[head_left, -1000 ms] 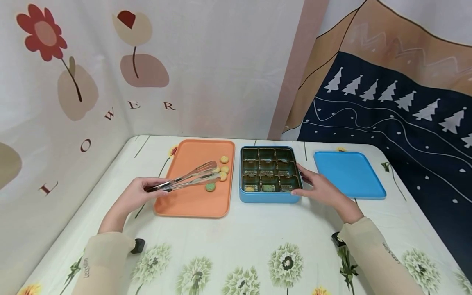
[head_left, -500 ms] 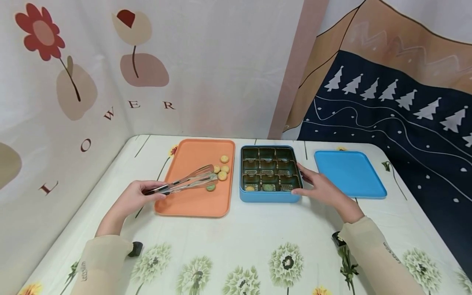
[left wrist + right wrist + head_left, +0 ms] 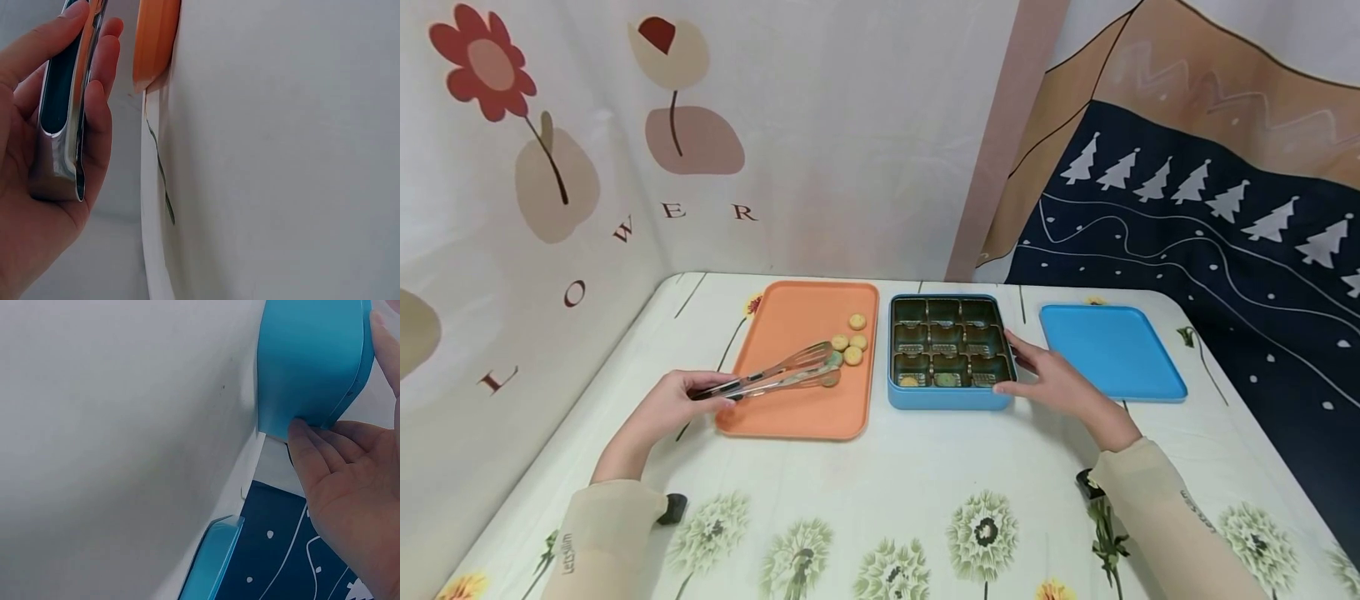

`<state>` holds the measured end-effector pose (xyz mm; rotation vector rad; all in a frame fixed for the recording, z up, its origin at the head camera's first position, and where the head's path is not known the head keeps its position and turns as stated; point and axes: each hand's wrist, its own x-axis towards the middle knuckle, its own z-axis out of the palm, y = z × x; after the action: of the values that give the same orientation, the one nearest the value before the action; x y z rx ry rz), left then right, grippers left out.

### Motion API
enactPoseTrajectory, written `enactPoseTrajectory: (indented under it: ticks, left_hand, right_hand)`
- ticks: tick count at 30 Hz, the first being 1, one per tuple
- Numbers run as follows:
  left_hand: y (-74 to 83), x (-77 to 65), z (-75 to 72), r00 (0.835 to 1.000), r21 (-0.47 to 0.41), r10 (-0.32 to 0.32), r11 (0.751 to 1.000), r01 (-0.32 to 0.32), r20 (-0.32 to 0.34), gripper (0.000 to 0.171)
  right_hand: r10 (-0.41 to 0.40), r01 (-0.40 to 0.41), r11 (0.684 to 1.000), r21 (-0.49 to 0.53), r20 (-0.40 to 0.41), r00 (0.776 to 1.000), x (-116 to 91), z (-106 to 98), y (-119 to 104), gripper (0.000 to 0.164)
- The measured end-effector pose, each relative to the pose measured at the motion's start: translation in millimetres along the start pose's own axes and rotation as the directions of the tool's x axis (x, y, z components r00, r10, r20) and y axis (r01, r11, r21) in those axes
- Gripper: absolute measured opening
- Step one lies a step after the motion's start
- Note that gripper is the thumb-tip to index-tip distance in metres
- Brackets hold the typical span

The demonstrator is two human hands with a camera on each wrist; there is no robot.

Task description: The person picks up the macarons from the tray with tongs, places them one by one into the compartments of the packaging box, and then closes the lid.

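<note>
My left hand holds a pair of tongs by the metal handle, thumb on one side and fingers on the other. The clear tong heads reach over an orange tray. Green from a small round cookie shows at their tips; whether it is pinched I cannot tell. Several yellow cookies lie just right of the tips. My right hand grips the near right corner of a blue box, thumb at the front and fingertips against the side wall.
The box has a dark divided insert; a yellow cookie and a green cookie sit in its front row. A flat blue lid lies right of the box. The table has a flowered cloth, with fabric walls behind and left.
The tongs have swung slightly down and toward me over the tray, and green now shows at their tips. The right hand and the box have stayed put.
</note>
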<state>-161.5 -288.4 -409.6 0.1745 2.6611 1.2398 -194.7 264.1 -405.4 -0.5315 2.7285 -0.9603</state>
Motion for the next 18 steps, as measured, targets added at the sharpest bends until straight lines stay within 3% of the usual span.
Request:
enactPoseTrajectory:
  ticks: [18]
  left_hand:
    - [-3.6, 0.4, -1.8, 1.0, 0.012, 0.013, 1.0, -0.013, 0.017, 0.045]
  right_hand:
    - [0.005, -0.005, 1.0, 0.007, 0.003, 1.0, -0.4, -1.0, -2.5, 0.098]
